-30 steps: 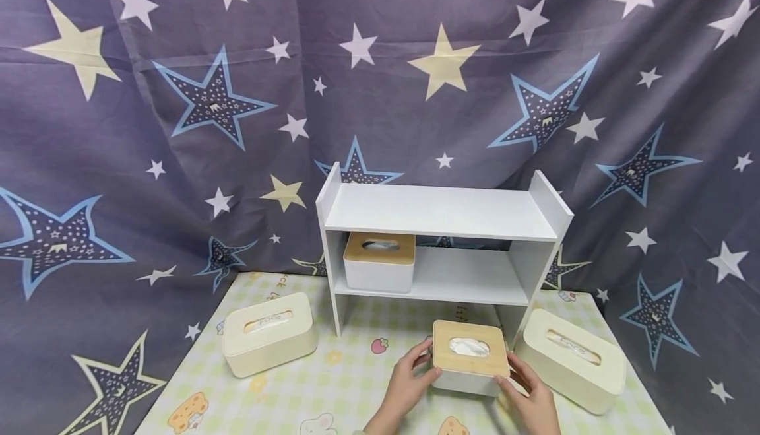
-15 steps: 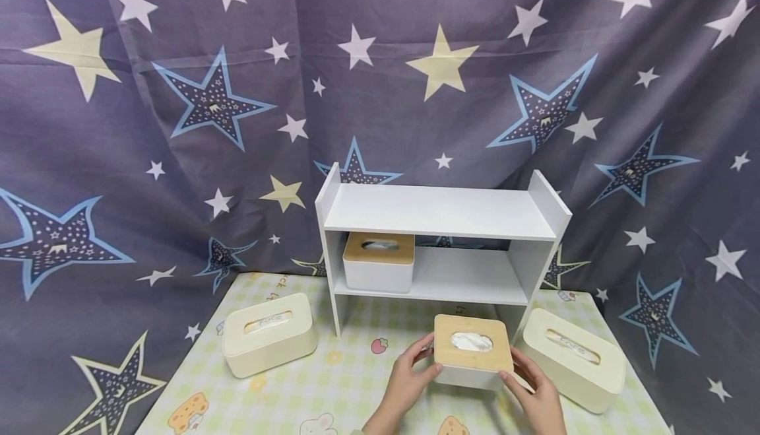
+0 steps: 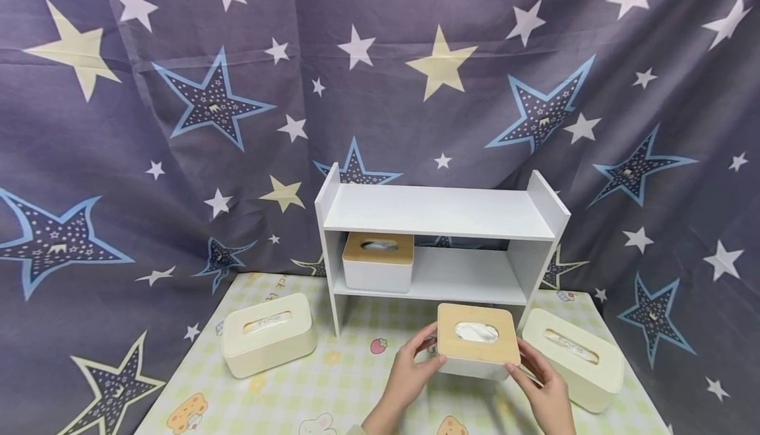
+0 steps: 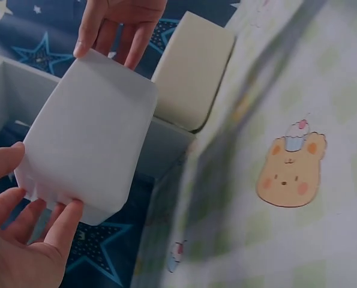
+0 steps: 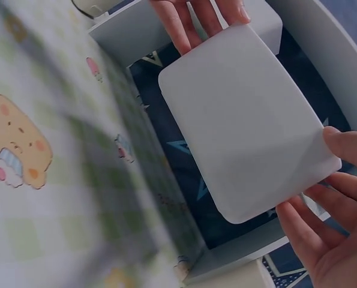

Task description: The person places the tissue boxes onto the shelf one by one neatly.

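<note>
Held tissue box point(image 3: 478, 350), white under a wood-coloured lid, hangs above the checked tablecloth point(image 3: 356, 382), in front of the right half of the white shelf point(image 3: 439, 209); both my wrist feeds show me its plain underside. From the head camera I count four boxes: two cream, two white with wood-coloured lids, each with one opening on top. Going left to right, I first see the left cream box point(image 3: 270, 346), resting at an angle on the cloth to the left of the shelf. Next is the shelf itself, one unit with two boards between two side panels. One shelved box point(image 3: 379, 275) stands upright on its lower board, at the left end. In front of the shelf I have two hands in view. The left hand point(image 3: 411, 374) pinches one end of the box, thumb at the front corner and fingers along the side. The right hand point(image 3: 538, 383) pinches the opposite end in the same way. Last, the right cream box point(image 3: 578, 372) sits angled on the cloth beside the shelf's right panel; I cannot tell whether they touch. Behind the shelf hangs a star-printed backdrop point(image 3: 380, 118).
</note>
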Action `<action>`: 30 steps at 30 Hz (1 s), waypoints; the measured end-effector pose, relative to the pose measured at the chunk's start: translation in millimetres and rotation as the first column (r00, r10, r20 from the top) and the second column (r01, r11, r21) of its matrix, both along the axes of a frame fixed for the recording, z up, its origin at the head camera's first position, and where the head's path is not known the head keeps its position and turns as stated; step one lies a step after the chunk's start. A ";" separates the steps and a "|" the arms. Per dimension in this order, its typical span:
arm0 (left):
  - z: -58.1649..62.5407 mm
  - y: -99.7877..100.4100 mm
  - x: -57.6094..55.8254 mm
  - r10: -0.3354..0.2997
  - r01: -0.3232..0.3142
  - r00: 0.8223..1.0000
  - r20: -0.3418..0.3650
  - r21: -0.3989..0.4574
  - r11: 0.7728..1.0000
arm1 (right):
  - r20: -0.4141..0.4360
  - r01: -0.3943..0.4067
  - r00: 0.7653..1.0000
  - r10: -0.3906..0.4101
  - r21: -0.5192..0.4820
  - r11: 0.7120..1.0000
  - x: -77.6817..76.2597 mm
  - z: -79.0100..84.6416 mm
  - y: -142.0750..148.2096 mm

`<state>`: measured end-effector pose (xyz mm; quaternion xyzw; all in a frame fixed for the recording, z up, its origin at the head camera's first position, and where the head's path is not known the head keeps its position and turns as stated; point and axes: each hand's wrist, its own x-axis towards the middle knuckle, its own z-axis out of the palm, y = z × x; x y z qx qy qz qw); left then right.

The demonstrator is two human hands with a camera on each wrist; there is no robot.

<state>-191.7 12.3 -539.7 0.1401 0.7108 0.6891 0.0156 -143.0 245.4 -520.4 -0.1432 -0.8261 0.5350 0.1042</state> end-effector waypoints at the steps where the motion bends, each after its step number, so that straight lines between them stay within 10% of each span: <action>1: 1.5 0.2 -0.1 -0.005 0.005 1.000 0.000 0.011 1.000 | -0.005 0.006 1.000 -0.006 0.005 1.000 0.0 1.7 -0.2; 30: 48.9 -4.6 -6.4 -0.017 0.020 0.997 -0.079 0.035 0.999 | -0.335 0.005 0.942 -0.032 -0.079 0.997 -9.7 38.3 -7.9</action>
